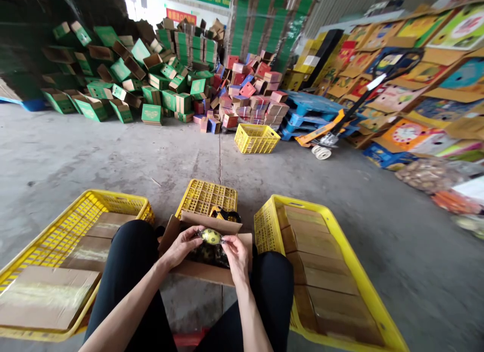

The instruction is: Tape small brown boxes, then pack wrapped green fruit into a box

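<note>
Between my two hands is a small yellowish item in a clear, dark-patterned wrapper (pixel 211 236), its ends pinched on either side. My left hand (pixel 185 245) grips the left end, and my right hand (pixel 235 252) has the other end between thumb and fingers. Just below them, an open cardboard box (pixel 206 274) sits between my knees with its flaps spread. Dark, shiny wrapped pieces (pixel 219 256) lie inside it, partly hidden by my hands. Behind the box, a yellow and black tape dispenser (pixel 225 214) rests on an upturned yellow crate (pixel 206 196).
Yellow crates holding closed cardboard boxes flank me, a left crate (pixel 145 206) and a right crate (pixel 342 236). Farther off stand another yellow crate (pixel 257 140), a pallet jack (pixel 328 130), blue pallets (pixel 308 105) and heaped green cartons (pixel 151 112). Stacked fruit boxes (pixel 408 132) line the right.
</note>
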Demonstrator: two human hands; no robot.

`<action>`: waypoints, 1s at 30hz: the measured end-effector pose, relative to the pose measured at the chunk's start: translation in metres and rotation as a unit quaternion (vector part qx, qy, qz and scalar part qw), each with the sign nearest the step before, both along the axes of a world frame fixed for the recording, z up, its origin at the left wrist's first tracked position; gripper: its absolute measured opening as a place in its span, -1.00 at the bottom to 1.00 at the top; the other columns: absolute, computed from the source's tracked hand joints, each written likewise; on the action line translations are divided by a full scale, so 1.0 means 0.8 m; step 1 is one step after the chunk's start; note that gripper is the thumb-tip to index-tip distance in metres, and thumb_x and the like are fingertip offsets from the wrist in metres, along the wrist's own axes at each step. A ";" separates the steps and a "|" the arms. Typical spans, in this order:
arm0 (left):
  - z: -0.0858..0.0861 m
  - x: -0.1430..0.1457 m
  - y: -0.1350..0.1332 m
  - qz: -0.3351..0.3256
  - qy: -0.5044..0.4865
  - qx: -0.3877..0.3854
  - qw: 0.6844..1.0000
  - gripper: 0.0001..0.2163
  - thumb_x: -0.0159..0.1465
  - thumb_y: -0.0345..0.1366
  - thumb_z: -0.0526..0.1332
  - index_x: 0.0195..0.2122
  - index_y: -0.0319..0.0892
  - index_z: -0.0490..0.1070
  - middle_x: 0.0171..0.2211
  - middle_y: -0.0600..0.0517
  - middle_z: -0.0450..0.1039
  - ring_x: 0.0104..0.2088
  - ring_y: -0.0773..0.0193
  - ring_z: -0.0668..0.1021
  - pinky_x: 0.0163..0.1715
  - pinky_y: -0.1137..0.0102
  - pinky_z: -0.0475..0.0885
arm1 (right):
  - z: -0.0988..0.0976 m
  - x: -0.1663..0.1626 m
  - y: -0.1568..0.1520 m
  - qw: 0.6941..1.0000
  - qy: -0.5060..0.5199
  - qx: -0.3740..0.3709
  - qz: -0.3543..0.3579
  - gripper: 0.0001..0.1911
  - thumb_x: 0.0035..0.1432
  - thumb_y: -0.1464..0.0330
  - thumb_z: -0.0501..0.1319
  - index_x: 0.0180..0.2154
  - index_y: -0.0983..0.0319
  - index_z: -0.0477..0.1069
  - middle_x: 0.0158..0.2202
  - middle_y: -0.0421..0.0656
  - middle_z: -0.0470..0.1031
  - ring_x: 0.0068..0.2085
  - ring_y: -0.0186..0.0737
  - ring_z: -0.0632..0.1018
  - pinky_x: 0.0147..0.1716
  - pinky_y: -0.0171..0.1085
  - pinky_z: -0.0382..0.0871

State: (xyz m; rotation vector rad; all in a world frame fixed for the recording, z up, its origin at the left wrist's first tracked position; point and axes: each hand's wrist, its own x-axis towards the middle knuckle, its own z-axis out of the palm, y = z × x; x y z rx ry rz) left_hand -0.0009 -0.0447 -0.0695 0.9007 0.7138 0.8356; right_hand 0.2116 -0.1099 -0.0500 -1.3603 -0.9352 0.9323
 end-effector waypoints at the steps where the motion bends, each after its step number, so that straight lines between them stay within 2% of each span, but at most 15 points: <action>1: -0.001 0.000 0.000 -0.002 0.002 -0.004 1.000 -0.48 0.16 -0.14 0.54 0.14 -0.09 0.55 0.04 -0.03 0.61 -0.04 0.14 0.61 -0.04 0.37 0.43 | 0.000 0.000 0.000 1.000 0.002 0.002 -0.001 -0.75 0.06 0.14 0.43 -0.30 0.15 0.57 -0.24 -0.11 0.67 -0.15 -0.02 0.68 -0.05 -0.12 0.58; 4: -0.001 0.001 0.001 -0.007 -0.009 -0.030 1.000 -0.49 0.13 -0.18 0.56 0.11 -0.08 0.57 0.03 -0.02 0.61 -0.08 0.18 0.61 -0.06 0.39 0.44 | 0.000 0.000 0.001 1.000 0.011 0.005 -0.006 -0.74 0.06 0.11 0.44 -0.34 0.15 0.55 -0.24 -0.11 0.67 -0.14 -0.02 0.68 -0.02 -0.10 0.57; 7: 0.004 0.002 0.001 -0.024 -0.045 -0.057 0.997 -0.48 0.10 -0.24 0.58 0.10 -0.11 0.57 0.01 -0.05 0.61 -0.04 0.16 0.62 0.03 0.34 0.45 | 0.000 -0.002 0.001 1.000 0.017 0.014 0.001 -0.74 0.07 0.11 0.44 -0.36 0.14 0.54 -0.23 -0.10 0.66 -0.10 -0.01 0.68 0.04 -0.07 0.55; 10: 0.011 0.003 -0.001 -0.026 -0.064 -0.071 0.995 -0.48 0.10 -0.25 0.59 0.09 -0.10 0.57 0.11 -0.09 0.56 0.05 0.09 0.61 0.09 0.27 0.46 | -0.001 -0.003 0.002 1.000 0.016 0.021 0.011 -0.75 0.09 0.10 0.43 -0.40 0.13 0.54 -0.20 -0.09 0.66 -0.02 0.01 0.66 0.10 -0.05 0.52; 13: 0.016 0.003 -0.002 0.002 -0.061 -0.075 0.995 -0.50 0.12 -0.18 0.58 0.08 -0.09 0.57 0.26 -0.13 0.45 0.17 -0.02 0.55 0.09 0.22 0.48 | -0.004 -0.004 0.003 1.000 -0.013 0.025 -0.006 -0.75 0.07 0.11 0.43 -0.43 0.13 0.55 -0.10 -0.06 0.63 0.05 0.02 0.61 0.05 -0.08 0.55; 17: 0.015 0.004 -0.001 0.020 -0.068 -0.095 0.993 -0.47 0.15 -0.11 0.56 0.12 -0.11 0.54 0.20 -0.15 0.50 0.16 -0.03 0.57 0.06 0.24 0.51 | -0.008 -0.002 0.004 0.997 -0.071 0.036 -0.016 -0.80 0.09 0.17 0.42 -0.42 0.15 0.58 0.01 -0.02 0.57 0.04 -0.01 0.57 -0.03 -0.13 0.57; 21: 0.011 0.004 0.001 0.045 -0.059 -0.114 0.991 -0.45 0.13 -0.18 0.57 0.14 -0.09 0.52 0.20 -0.13 0.50 0.11 0.01 0.60 -0.01 0.28 0.54 | -0.006 -0.003 0.003 0.995 -0.090 0.047 -0.001 -0.85 0.14 0.23 0.37 -0.40 0.16 0.58 0.01 -0.02 0.56 -0.05 -0.05 0.59 -0.11 -0.17 0.57; 26: 0.011 0.005 -0.001 0.045 -0.073 -0.097 0.992 -0.30 0.09 -0.32 0.57 0.27 0.00 0.42 0.30 -0.10 0.43 0.13 0.07 0.59 -0.06 0.38 0.51 | -0.002 -0.008 0.002 0.997 -0.073 0.040 0.000 -0.84 0.13 0.24 0.35 -0.43 0.16 0.57 0.06 0.02 0.55 0.06 0.00 0.59 -0.05 -0.15 0.56; 30: 0.014 0.007 -0.003 0.049 -0.077 -0.076 0.993 -0.14 0.08 -0.30 0.58 0.38 0.05 0.28 0.26 -0.11 0.47 0.07 0.08 0.60 -0.04 0.36 0.48 | -0.006 -0.007 0.003 0.999 -0.036 0.022 0.001 -0.80 0.11 0.17 0.37 -0.43 0.15 0.57 0.10 0.01 0.59 0.12 0.05 0.59 0.07 -0.07 0.54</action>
